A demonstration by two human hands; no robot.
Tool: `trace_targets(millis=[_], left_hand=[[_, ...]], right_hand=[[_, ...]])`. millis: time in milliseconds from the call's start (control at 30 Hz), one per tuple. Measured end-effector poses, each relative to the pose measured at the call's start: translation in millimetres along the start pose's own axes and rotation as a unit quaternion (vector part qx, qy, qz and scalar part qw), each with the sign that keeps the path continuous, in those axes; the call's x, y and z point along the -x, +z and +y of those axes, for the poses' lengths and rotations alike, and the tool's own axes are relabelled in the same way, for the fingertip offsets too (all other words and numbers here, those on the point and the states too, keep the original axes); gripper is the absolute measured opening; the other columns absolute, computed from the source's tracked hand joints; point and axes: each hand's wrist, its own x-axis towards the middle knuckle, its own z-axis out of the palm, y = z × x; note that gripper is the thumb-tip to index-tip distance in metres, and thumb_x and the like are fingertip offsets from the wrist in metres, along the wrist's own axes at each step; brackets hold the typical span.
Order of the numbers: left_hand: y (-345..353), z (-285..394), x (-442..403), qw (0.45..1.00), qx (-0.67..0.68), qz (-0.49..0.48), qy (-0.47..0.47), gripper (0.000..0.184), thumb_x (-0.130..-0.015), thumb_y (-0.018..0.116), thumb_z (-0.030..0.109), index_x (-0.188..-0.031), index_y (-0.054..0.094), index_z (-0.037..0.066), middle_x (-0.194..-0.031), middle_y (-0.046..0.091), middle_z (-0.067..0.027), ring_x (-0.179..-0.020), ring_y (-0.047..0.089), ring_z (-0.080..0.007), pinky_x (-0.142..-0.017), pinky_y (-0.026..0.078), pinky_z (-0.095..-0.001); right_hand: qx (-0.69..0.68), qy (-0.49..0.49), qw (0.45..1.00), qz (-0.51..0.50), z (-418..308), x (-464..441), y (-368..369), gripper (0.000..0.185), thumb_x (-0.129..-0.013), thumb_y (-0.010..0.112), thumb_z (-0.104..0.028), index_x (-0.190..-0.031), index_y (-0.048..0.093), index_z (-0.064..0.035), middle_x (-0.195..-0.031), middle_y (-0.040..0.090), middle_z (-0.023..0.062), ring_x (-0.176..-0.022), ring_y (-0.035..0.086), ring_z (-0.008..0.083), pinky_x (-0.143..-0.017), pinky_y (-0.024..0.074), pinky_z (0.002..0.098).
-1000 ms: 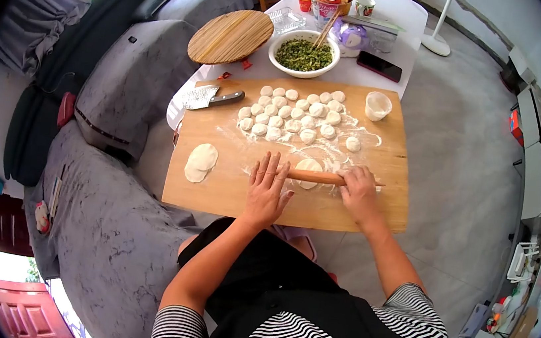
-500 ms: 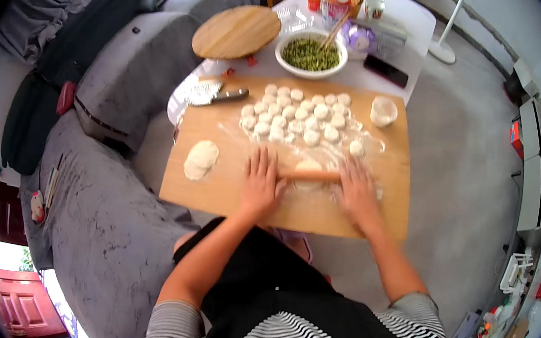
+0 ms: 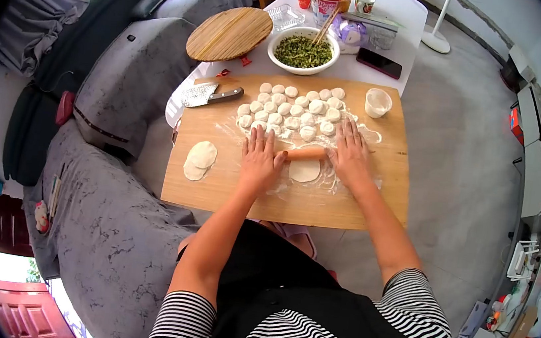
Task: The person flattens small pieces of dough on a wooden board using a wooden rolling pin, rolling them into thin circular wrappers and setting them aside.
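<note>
A wooden rolling pin (image 3: pixel 305 154) lies across the far part of a flat round of dough (image 3: pixel 304 170) on the wooden board (image 3: pixel 234 198). My left hand (image 3: pixel 260 162) rests over the pin's left end, fingers stretched forward and its thumb beside the pin. Over the right end lies my right hand (image 3: pixel 352 157), open, with fingers straight and slightly spread. Both palms hide the pin's ends. Beyond the hands are several floured dough pieces (image 3: pixel 296 110) in loose rows. Two rolled dough rounds (image 3: pixel 202 154) overlap to the left of my left hand.
A cleaver (image 3: pixel 212 96) lies at the board's far left edge, and a clear plastic cup (image 3: pixel 378 103) stands at its far right. Behind are a white bowl of chopped green filling (image 3: pixel 304 52) with chopsticks, a phone (image 3: pixel 379 62) and a round slatted wooden lid (image 3: pixel 229 33).
Both hands and the rolling pin have moved forward, away from my body, so more of the dough round shows in front of the pin. The view has shifted slightly.
</note>
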Motion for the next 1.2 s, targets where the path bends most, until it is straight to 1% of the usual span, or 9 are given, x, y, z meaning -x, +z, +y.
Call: trace_targets(millis=[133, 367, 533, 633, 733, 867, 967, 1100, 1200], left_hand=[[2.5, -10.2, 41.7, 0.995, -0.034, -0.065, 0.069, 0.072, -0.097, 0.049, 0.050, -0.150, 0.036, 0.003, -0.159, 0.024, -0.0261, -0.148, 0.022, -0.0419, -0.119, 0.016, -0.0551], [-8.4, 3.8, 11.3, 0.998, -0.005, -0.061, 0.021, 0.068, -0.100, 0.044, 0.043, -0.152, 0.030, 0.003, -0.159, 0.024, -0.0246, -0.149, 0.018, -0.0410, -0.119, 0.014, -0.0550], [-13.2, -0.9, 54.0, 0.995, -0.009, -0.090, 0.050, 0.071, -0.097, 0.051, 0.041, -0.153, 0.029, 0.004, -0.160, 0.022, -0.0234, -0.150, 0.016, -0.0396, -0.120, 0.013, -0.0545], [-2.4, -3.8, 22.3, 0.999, 0.012, -0.042, 0.020, 0.069, -0.098, 0.049, 0.043, -0.152, 0.032, 0.004, -0.160, 0.022, -0.0230, -0.149, 0.018, -0.0396, -0.119, 0.014, -0.0548], [-11.8, -2.0, 7.4, 0.997, -0.020, -0.071, 0.023, 0.069, -0.098, 0.048, 0.045, -0.151, 0.033, 0.004, -0.160, 0.023, -0.0235, -0.149, 0.017, -0.0393, -0.120, 0.013, -0.0548], [-8.9, -7.7, 55.7, 0.997, -0.026, -0.056, 0.046, 0.065, -0.100, 0.045, 0.043, -0.150, 0.036, 0.003, -0.159, 0.024, -0.0248, -0.149, 0.019, -0.0394, -0.119, 0.013, -0.0558], [-5.2, -8.7, 22.1, 0.999, -0.006, -0.033, 0.012, 0.065, -0.100, 0.044, 0.044, -0.150, 0.035, 0.003, -0.159, 0.023, -0.0251, -0.149, 0.018, -0.0395, -0.119, 0.012, -0.0557], [-11.8, -12.1, 13.3, 0.997, -0.029, -0.071, 0.019, 0.067, -0.100, 0.045, 0.044, -0.150, 0.034, 0.002, -0.158, 0.025, -0.0249, -0.148, 0.020, -0.0395, -0.120, 0.012, -0.0553], [-8.8, 15.1, 44.5, 0.998, 0.017, -0.035, 0.048, 0.078, -0.092, 0.058, 0.052, -0.150, 0.037, 0.005, -0.152, 0.036, -0.0246, -0.143, 0.030, -0.0409, -0.117, 0.020, -0.0541]], right_hand=[[-0.015, -0.024, 0.998, -0.055, 0.7, 63.5, -10.3, 0.068, -0.094, 0.058, -0.038, -0.145, 0.039, 0.0023, -0.156, 0.033, 0.0218, -0.144, 0.031, 0.0340, -0.118, 0.0245, 0.0480], [-0.020, 0.035, 0.998, -0.042, -8.3, 25.1, -10.2, 0.068, -0.095, 0.057, -0.039, -0.147, 0.039, 0.0005, -0.155, 0.033, 0.0214, -0.146, 0.029, 0.0346, -0.119, 0.0228, 0.0485], [-0.018, -0.042, 0.997, -0.070, -17.2, 80.2, -30.9, 0.064, -0.097, 0.054, -0.040, -0.144, 0.043, 0.0004, -0.156, 0.034, 0.0211, -0.146, 0.029, 0.0334, -0.117, 0.0238, 0.0498], [-0.007, -0.002, 0.998, -0.068, -21.0, 43.6, -25.5, 0.065, -0.096, 0.055, -0.040, -0.145, 0.041, 0.0007, -0.156, 0.034, 0.0207, -0.146, 0.029, 0.0333, -0.116, 0.0244, 0.0503], [-0.026, 0.040, 0.997, -0.055, -16.5, 39.8, -11.3, 0.066, -0.096, 0.055, -0.041, -0.145, 0.041, 0.0003, -0.155, 0.034, 0.0208, -0.146, 0.029, 0.0332, -0.116, 0.0245, 0.0507], [-0.011, -0.016, 0.997, -0.075, -24.6, 76.3, -24.2, 0.066, -0.097, 0.053, -0.042, -0.146, 0.041, 0.0003, -0.155, 0.035, 0.0211, -0.145, 0.029, 0.0334, -0.117, 0.0236, 0.0507], [-0.007, -0.012, 0.999, -0.052, -24.2, 32.9, -22.9, 0.063, -0.096, 0.056, -0.034, -0.146, 0.039, 0.0008, -0.155, 0.034, 0.0212, -0.145, 0.030, 0.0335, -0.118, 0.0228, 0.0484], [-0.035, 0.001, 0.999, -0.019, -8.7, 33.7, -11.9, 0.061, -0.096, 0.057, -0.036, -0.143, 0.045, 0.0000, -0.153, 0.038, 0.0195, -0.145, 0.031, 0.0319, -0.118, 0.0252, 0.0486], [-0.056, -0.007, 0.996, -0.068, -9.7, 61.0, -22.0, 0.049, -0.091, 0.061, -0.022, -0.134, 0.052, 0.0004, -0.149, 0.044, 0.0184, -0.144, 0.033, 0.0323, -0.116, 0.0284, 0.0485]])
